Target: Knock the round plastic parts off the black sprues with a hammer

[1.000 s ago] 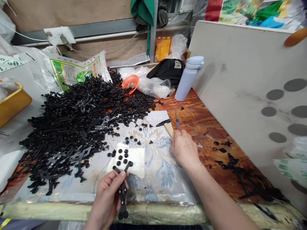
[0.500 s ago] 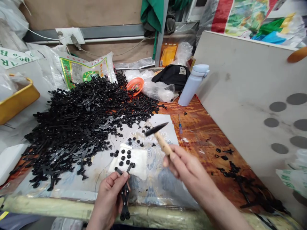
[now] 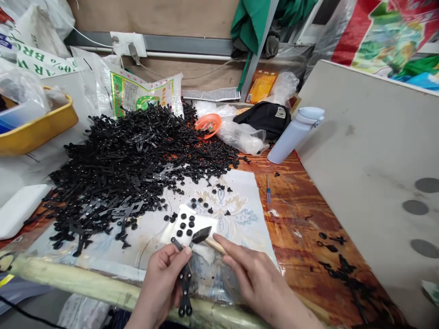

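Seen from above, the dark, tapered head of a hammer [image 3: 201,235] covers one upper tip of a black jointed linkage [image 3: 185,283], so whether the two touch there cannot be told. Most of the hammer's pale wooden handle is hidden by the right hand [image 3: 257,274]; only a short stretch near the head shows. Its index finger reaches forward along the handle and the other fingers close around it, though their undersides are out of sight.

The left hand [image 3: 164,278] pinches the linkage between thumb and index finger, with no clear gap; its remaining fingers curl behind, partly hidden. The linkage hangs over the bench's front edge, two round ends at the bottom and one visible round end at the top.

Just beyond the hammer head, six round black caps [image 3: 183,225] sit in two columns on a white pad [image 3: 210,223], whose near side is partly covered. The pad lies on a patterned sheet [image 3: 240,192] spread over the reddish wooden bench [image 3: 288,196]. Left of it rises a pile of black parts [image 3: 120,164], too tangled to count. A small screwdriver [image 3: 268,195] lies right of the sheet. The yellow basket [image 3: 51,130] is cut off at the left edge.
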Tool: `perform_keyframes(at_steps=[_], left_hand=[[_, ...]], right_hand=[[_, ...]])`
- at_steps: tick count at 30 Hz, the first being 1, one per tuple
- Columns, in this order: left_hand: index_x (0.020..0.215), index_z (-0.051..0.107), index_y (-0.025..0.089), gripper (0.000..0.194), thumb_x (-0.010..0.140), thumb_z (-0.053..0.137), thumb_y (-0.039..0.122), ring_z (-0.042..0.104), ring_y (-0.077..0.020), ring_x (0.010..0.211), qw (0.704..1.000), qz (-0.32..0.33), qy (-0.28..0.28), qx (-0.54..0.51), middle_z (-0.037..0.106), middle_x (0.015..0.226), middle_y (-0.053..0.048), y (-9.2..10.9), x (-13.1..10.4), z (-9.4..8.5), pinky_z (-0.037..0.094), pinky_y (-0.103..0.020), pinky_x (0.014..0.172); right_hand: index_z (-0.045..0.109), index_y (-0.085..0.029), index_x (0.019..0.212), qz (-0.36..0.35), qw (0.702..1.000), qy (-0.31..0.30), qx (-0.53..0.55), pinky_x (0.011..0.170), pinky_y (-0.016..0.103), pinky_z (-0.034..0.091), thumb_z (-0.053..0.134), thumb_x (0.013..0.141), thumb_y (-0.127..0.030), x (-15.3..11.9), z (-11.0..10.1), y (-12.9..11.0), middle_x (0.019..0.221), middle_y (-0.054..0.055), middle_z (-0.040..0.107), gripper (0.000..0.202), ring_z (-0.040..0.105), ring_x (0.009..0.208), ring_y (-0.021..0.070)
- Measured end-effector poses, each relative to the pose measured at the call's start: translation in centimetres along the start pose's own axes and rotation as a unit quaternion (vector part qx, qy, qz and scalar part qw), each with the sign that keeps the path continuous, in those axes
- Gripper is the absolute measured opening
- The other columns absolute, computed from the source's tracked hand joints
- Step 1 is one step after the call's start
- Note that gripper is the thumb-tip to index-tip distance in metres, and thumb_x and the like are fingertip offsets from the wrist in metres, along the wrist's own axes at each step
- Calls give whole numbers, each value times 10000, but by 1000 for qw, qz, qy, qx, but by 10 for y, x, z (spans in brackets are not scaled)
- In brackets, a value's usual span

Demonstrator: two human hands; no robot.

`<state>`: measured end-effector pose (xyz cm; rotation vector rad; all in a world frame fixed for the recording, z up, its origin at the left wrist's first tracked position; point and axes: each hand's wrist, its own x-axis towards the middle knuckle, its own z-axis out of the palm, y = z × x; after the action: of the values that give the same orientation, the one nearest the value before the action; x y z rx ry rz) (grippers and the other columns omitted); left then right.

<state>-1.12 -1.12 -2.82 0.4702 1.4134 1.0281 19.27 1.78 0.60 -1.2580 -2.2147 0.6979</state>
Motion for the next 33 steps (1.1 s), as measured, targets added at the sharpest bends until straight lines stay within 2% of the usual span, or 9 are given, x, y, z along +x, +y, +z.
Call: perform_keyframes(at_steps=[2, 6, 11, 15, 19, 24, 26, 28, 33], left_hand=[[538, 474, 185, 444, 622, 754, 520, 315, -26, 188, 1000, -5, 3, 4, 502, 368, 73, 2, -1, 0, 201, -130, 207], [523, 461, 189, 461, 598, 768, 525, 315, -26, 187, 1000, 1, 15, 6, 488, 352, 79, 4, -1, 2, 189, -127, 205], [525, 460, 191, 463, 592, 767, 532, 305, -28, 181, 1000, -5, 15, 15, 468, 336, 86, 5, -1, 3, 183, -128, 207], [521, 446, 194, 476, 585, 764, 544, 295, -27, 181, 1000, -6, 21, 19, 466, 339, 86, 6, 0, 4, 177, -131, 208], [545, 455, 197, 458, 622, 737, 549, 290, -28, 200, 999, -8, 9, 48, 435, 351, 95, 4, 2, 1, 162, -139, 232], [532, 447, 189, 469, 627, 720, 558, 342, -51, 365, 994, 40, 27, 97, 409, 433, 88, 9, 4, -12, 246, -160, 362], [543, 498, 175, 443, 650, 695, 557, 412, -80, 460, 990, 48, 4, 132, 476, 479, 59, 19, 3, -17, 309, -177, 448], [557, 526, 170, 442, 659, 663, 578, 432, -95, 473, 982, 15, -41, 184, 525, 482, 37, 32, 2, -20, 330, -200, 476], [564, 473, 202, 432, 648, 619, 600, 356, -77, 345, 954, -59, -104, 276, 432, 411, 81, 53, 9, -17, 239, -201, 364]], right_hand=[[500, -303, 1344, 23, 999, -21, -16, 762, 365, 585, 432, 933, -228, 3, -1, 0, 1073, 44, 723, 423, 710, 880, 209], [427, -304, 1395, -10, 999, 34, 8, 799, 348, 570, 408, 948, -224, 5, -5, -2, 1218, 59, 654, 455, 679, 983, 202], [503, -257, 1351, 19, 996, -36, -77, 654, 368, 584, 380, 945, -244, 4, 2, -3, 884, 75, 745, 424, 714, 730, 228], [491, -277, 1357, 21, 999, -4, -34, 746, 347, 573, 372, 953, -262, 5, 2, -6, 1086, 71, 713, 421, 706, 878, 212], [499, -274, 1351, 46, 998, -29, -42, 685, 356, 583, 361, 947, -246, 4, 5, -3, 1013, 65, 736, 427, 719, 816, 223], [500, -351, 1335, 105, 993, -28, -41, 788, 362, 567, 356, 965, -311, -1, 7, 11, 1156, 19, 690, 399, 688, 965, 219], [489, -345, 1348, 127, 988, -28, -78, 790, 389, 567, 340, 967, -310, -4, 8, 16, 1128, 32, 701, 411, 695, 945, 235], [481, -343, 1357, 128, 985, -36, -111, 775, 410, 571, 324, 967, -302, -7, 12, 18, 1096, 42, 713, 422, 704, 912, 248], [485, -336, 1353, 115, 984, -19, -137, 707, 396, 585, 319, 962, -279, -10, 21, 19, 1058, 43, 725, 428, 725, 770, 235]])
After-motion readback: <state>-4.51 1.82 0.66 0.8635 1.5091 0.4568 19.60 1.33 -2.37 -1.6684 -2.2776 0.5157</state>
